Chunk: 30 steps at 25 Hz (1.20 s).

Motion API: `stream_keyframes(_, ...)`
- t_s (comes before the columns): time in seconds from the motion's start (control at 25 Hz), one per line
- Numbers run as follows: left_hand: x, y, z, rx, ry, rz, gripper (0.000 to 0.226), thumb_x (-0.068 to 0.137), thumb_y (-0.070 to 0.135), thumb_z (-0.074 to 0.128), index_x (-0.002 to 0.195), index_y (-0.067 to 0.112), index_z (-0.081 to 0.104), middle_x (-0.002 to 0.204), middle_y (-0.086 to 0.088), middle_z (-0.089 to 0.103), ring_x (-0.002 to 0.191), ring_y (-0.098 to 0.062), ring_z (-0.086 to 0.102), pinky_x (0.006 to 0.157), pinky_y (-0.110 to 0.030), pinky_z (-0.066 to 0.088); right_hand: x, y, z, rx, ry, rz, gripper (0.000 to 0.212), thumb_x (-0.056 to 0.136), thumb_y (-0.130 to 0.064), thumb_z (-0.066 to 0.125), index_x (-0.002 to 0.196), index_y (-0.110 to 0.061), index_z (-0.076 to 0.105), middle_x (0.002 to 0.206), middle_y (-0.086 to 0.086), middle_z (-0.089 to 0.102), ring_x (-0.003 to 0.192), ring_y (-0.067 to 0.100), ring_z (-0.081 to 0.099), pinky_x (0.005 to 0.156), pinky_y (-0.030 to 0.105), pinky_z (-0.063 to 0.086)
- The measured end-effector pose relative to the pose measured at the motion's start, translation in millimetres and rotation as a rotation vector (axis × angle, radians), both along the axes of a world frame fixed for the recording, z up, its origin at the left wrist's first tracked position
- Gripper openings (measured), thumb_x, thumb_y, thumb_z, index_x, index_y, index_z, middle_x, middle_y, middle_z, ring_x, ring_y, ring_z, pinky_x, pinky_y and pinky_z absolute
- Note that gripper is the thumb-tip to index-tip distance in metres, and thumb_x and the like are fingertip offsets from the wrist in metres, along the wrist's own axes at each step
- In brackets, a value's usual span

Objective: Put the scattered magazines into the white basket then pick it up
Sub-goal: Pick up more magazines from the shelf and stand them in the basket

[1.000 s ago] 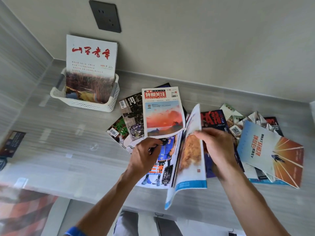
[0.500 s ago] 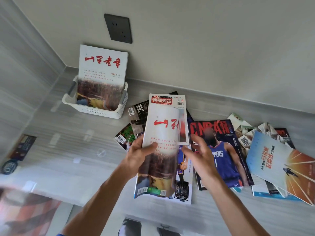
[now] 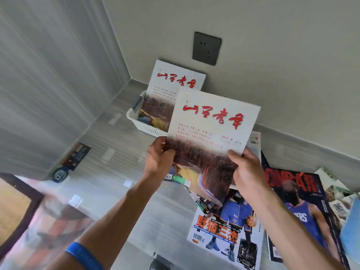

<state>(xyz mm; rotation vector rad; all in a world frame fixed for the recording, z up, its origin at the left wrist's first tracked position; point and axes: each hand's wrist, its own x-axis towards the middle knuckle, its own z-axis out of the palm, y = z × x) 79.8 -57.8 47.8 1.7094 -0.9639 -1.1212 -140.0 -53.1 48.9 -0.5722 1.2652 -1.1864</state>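
You hold a white magazine (image 3: 212, 133) with red brush lettering up off the counter (image 3: 120, 172), one hand at each lower side. Your left hand (image 3: 159, 158) pinches its left edge, thumb on the cover and fingers curled behind. Your right hand (image 3: 247, 172) grips the lower right corner, thumb lying across the cover. The magazine is tilted, its top leaning to the right, and it hangs just near of the basket (image 3: 140, 125), covering the basket's right part from view.

The basket sits far on the counter, close to the wall corner, below a dark socket (image 3: 206, 48). 1 magazine (image 3: 175, 84) with the same white cover and red lettering already stands upright in it, leaning back against the wall.

More magazines lie flat on the counter to the right and near side. A blue basketball issue (image 3: 228, 230) with orange lettering lies under your right wrist. A dark basketball issue (image 3: 303, 211) with red lettering lies just right of it, partly under your right forearm. Further right, a blurred pile (image 3: 339, 203) overlaps at the edge of view.

A blue band (image 3: 83, 254) circles your left forearm. A small dark card (image 3: 78, 155) lies on the far left of the counter.
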Motion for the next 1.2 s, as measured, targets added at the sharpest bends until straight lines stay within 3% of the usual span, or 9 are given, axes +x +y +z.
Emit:
stream_keyframes(0.12, 34.0, -52.4, 17.5, -0.118, -0.082, 0.085, 0.045, 0.077, -0.013, 0.048, 0.094, 0.023, 0.069, 0.078, 0.005, 0.068, 0.066, -0.009, 0.06, 0.057, -0.007, 0.047, 40.0, -58.0, 26.8, -0.121, 0.009, -0.046, 0.035, 0.086, 0.01, 0.057, 0.11, -0.012, 0.069, 0.115, 0.01, 0.072, 0.11, 0.025, 0.067, 0.1, 0.039, 0.048)
stream_keyframes(0.24, 73.8, -119.0, 53.6, -0.31, 0.116, 0.134, 0.037, 0.075, -0.026, 0.049, 0.092, 0.0, 0.069, 0.068, -0.001, 0.067, 0.064, -0.014, 0.06, 0.067, -0.029, 0.055, 73.9, -114.1, 59.5, -0.229, 0.117, -0.061, 0.034, 0.089, 0.008, 0.056, 0.104, -0.02, 0.069, 0.11, 0.001, 0.074, 0.103, 0.019, 0.067, 0.094, 0.037, 0.049)
stream_keyframes(0.4, 118.6, -172.3, 64.6, -0.264, -0.403, 0.074, 0.026, 0.076, -0.003, 0.055, 0.085, 0.013, 0.073, 0.082, -0.008, 0.076, 0.069, -0.018, 0.066, 0.068, -0.034, 0.058, 108.2, -171.0, 63.9, -0.229, 0.373, 0.008, 0.042, 0.089, 0.005, 0.049, 0.114, -0.023, 0.068, 0.122, -0.001, 0.071, 0.107, 0.017, 0.067, 0.093, 0.035, 0.054)
stream_keyframes(0.48, 131.5, -178.3, 45.0, -0.186, -0.592, -0.001, 0.023, 0.079, -0.003, 0.056, 0.087, 0.011, 0.072, 0.088, -0.012, 0.075, 0.076, -0.021, 0.067, 0.074, -0.036, 0.058, 120.0, -182.6, 43.1, -0.159, 0.503, 0.027, 0.038, 0.091, 0.002, 0.051, 0.117, -0.019, 0.069, 0.114, 0.0, 0.073, 0.086, 0.012, 0.068, 0.086, 0.036, 0.059)
stream_keyframes(0.56, 140.4, -179.5, 18.2, -0.12, -0.656, -0.039, 0.02, 0.083, -0.003, 0.058, 0.089, 0.009, 0.073, 0.091, -0.011, 0.075, 0.083, -0.026, 0.069, 0.077, -0.036, 0.058, 128.9, -188.5, 11.3, -0.109, 0.586, 0.033, 0.036, 0.09, 0.001, 0.053, 0.117, -0.016, 0.069, 0.11, 0.001, 0.073, 0.077, 0.01, 0.066, 0.082, 0.042, 0.062)
stream_keyframes(0.72, 149.8, -180.2, -27.3, -0.055, -0.753, -0.155, 0.013, 0.091, 0.011, 0.061, 0.102, 0.007, 0.065, 0.103, -0.012, 0.07, 0.094, -0.029, 0.066, 0.074, -0.032, 0.047, 133.6, -198.1, -29.3, -0.025, 0.638, 0.013, 0.035, 0.089, -0.001, 0.059, 0.119, -0.017, 0.065, 0.124, 0.006, 0.07, 0.107, 0.023, 0.067, 0.09, 0.042, 0.059)
stream_keyframes(0.84, 143.8, -164.7, -42.8, -0.07, -0.761, -0.247, 0.039, 0.087, 0.015, 0.062, 0.125, 0.01, 0.053, 0.122, -0.015, 0.059, 0.11, -0.033, 0.057, 0.088, -0.04, 0.046, 123.1, -179.6, -32.2, 0.013, 0.645, 0.016, 0.04, 0.084, 0.0, 0.061, 0.118, -0.021, 0.059, 0.127, 0.003, 0.066, 0.111, 0.018, 0.063, 0.088, 0.028, 0.052)
stream_keyframes(1.0, 104.6, -93.9, -46.3, -0.4, -0.677, -0.347, 0.032, 0.078, 0.008, 0.058, 0.11, 0.006, 0.06, 0.112, -0.013, 0.062, 0.102, -0.032, 0.056, 0.09, -0.041, 0.046, 80.2, -81.7, -51.0, 0.044, 0.864, 0.092, 0.041, 0.088, -0.004, 0.058, 0.127, -0.019, 0.057, 0.127, -0.001, 0.062, 0.121, 0.019, 0.057, 0.092, 0.021, 0.043)
stream_keyframes(1.2, 38.0, -2.0, -74.7, -0.282, -0.535, -0.613, 0.033, 0.078, 0.002, 0.058, 0.109, 0.01, 0.065, 0.11, -0.007, 0.067, 0.097, -0.028, 0.062, 0.084, -0.039, 0.051, 3.0, 8.5, -91.3, 0.448, 1.368, 0.278, 0.067, 0.087, -0.044, 0.066, 0.142, -0.018, 0.037, 0.153, 0.007, 0.037, 0.136, 0.034, 0.039, 0.108, 0.057, 0.039)
